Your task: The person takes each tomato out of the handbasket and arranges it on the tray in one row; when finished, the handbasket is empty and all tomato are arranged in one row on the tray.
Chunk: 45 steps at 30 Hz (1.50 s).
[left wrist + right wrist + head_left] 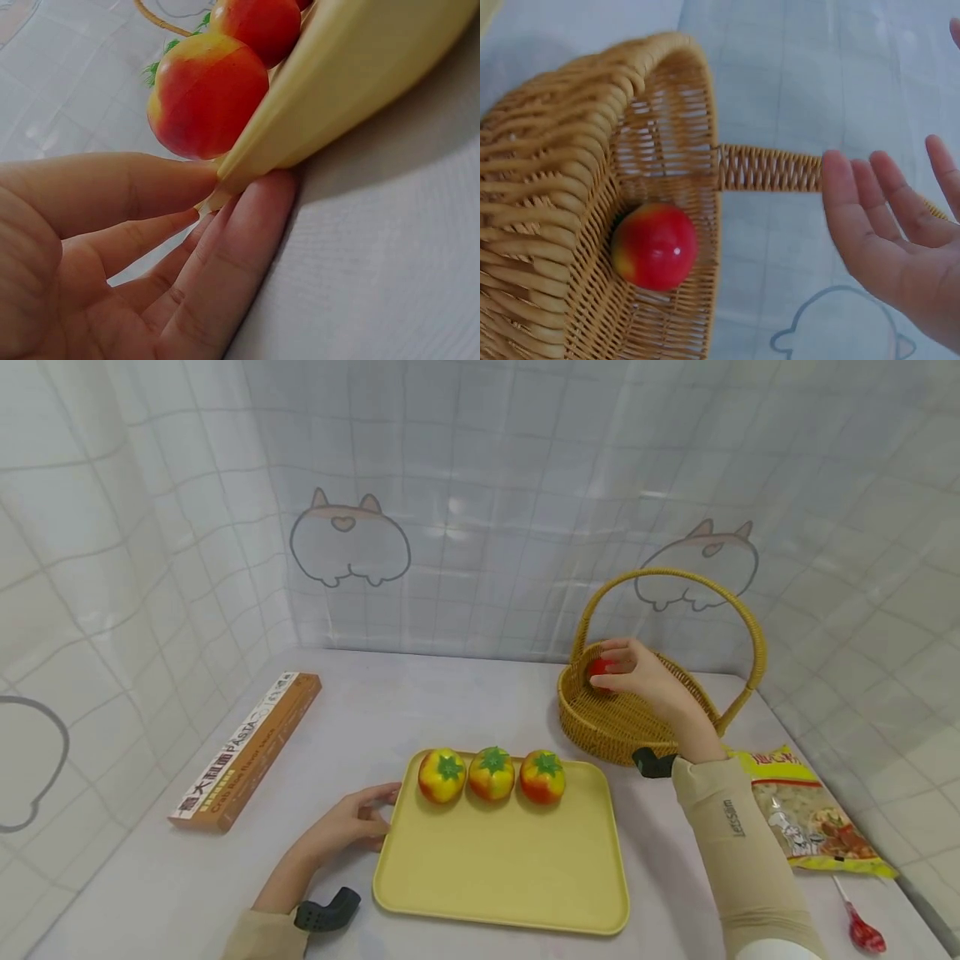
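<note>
Three red-and-yellow fruits with green tops (442,776) stand in a row along the far edge of a yellow tray (502,868). My left hand (351,823) pinches the tray's left rim; in the left wrist view the thumb and fingers (244,247) hold that edge (300,112), next to one fruit (208,96). Above the wicker basket (607,735) my right hand (637,675) is held with fingers spread and nothing in them. One red fruit (655,246) lies in the basket (547,225), apart from the right hand (900,232).
A long pasta box (247,752) lies at the left. On the right are a noodle packet (813,814) and a red lollipop (864,933). The basket's tall handle (756,647) arches over it. A checked curtain (480,527) hangs behind.
</note>
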Available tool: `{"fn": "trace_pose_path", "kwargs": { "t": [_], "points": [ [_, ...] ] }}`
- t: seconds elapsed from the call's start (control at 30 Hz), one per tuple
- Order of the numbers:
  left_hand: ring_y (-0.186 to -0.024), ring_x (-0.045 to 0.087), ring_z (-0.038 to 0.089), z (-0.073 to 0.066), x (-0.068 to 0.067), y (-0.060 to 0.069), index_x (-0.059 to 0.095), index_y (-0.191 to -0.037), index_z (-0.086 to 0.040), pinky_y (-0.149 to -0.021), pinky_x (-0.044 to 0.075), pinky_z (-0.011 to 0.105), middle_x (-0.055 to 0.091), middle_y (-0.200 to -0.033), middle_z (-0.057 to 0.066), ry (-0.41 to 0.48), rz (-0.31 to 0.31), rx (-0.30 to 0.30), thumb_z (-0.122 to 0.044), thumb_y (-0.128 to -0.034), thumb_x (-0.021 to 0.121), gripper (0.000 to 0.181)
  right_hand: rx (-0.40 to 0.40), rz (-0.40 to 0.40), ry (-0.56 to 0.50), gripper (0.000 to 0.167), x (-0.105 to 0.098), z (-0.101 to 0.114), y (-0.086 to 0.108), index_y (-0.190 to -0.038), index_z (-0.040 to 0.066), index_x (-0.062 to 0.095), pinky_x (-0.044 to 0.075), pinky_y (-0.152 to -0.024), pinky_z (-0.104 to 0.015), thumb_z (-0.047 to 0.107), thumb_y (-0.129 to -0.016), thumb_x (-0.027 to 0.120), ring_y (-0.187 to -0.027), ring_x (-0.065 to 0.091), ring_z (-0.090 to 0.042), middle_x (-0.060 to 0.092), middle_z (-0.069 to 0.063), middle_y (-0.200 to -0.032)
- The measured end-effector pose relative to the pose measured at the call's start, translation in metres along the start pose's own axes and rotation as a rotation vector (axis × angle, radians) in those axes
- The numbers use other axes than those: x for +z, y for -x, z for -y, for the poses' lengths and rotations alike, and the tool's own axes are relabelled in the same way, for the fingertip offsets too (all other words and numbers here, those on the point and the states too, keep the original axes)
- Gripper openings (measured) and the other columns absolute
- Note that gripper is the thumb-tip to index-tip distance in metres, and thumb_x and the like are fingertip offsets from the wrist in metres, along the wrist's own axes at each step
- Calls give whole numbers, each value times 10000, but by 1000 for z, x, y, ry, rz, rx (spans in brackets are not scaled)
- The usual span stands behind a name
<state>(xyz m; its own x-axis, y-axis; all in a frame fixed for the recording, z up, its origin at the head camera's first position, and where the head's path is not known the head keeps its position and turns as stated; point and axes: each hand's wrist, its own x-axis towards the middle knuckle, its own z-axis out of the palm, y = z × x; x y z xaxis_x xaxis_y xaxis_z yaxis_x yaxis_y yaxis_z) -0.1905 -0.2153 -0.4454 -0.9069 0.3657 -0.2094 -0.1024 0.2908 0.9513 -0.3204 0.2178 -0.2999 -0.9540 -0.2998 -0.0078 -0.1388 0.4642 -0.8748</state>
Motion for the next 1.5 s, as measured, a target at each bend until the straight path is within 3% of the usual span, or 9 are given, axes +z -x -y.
{"fn": "trace_pose_path", "kwargs": {
  "t": [0.13,0.47,0.63,0.9,1.27,1.5],
  "points": [
    [-681,590,173,1,-1,0,347,-1391,28,-647,541,296,474,-1249,223,4,4,-3,-50,-793,613,659,-5,-65,-39,692,-7,-4,-11,-1373,32,296,289,-1033,-507,243,-834,676,-1262,341,-349,342,-189,-1394],
    [-690,605,176,4,-1,-1,354,-1386,29,-650,544,306,485,-1243,215,3,-2,-7,-70,-781,631,673,-74,-249,-140,604,-21,-19,-35,-1338,49,333,298,-1036,-479,176,-844,657,-1287,320,-354,309,-200,-1399],
    [-696,602,182,6,-1,-2,365,-1385,19,-649,545,314,493,-1240,205,-9,-20,-24,-74,-775,639,675,-101,-294,-162,636,-25,-26,-42,-1360,30,319,296,-1048,-468,193,-846,657,-1299,310,-348,303,-195,-1401],
    [-708,602,200,6,-1,-4,374,-1386,2,-659,547,320,500,-1241,190,-15,-32,-37,-88,-776,654,677,-82,-332,-180,640,-30,-32,-49,-1334,56,344,291,-1047,-476,239,-824,685,-1296,307,-340,302,-187,-1403],
    [-694,604,197,12,0,-4,368,-1383,17,-648,545,315,511,-1215,178,-7,-13,-12,-69,-781,633,664,-101,-385,-148,592,-29,-50,-67,-1359,46,364,324,-1030,-465,170,-852,643,-1280,326,-378,329,-219,-1397],
    [-676,596,192,11,0,-3,370,-1381,20,-632,537,303,522,-1203,171,-14,-17,-6,-69,-777,634,665,-64,-323,-129,642,-24,-68,-77,-1393,14,329,293,-1045,-495,113,-845,649,-1310,261,-401,276,-239,-1430]
  ]
}}
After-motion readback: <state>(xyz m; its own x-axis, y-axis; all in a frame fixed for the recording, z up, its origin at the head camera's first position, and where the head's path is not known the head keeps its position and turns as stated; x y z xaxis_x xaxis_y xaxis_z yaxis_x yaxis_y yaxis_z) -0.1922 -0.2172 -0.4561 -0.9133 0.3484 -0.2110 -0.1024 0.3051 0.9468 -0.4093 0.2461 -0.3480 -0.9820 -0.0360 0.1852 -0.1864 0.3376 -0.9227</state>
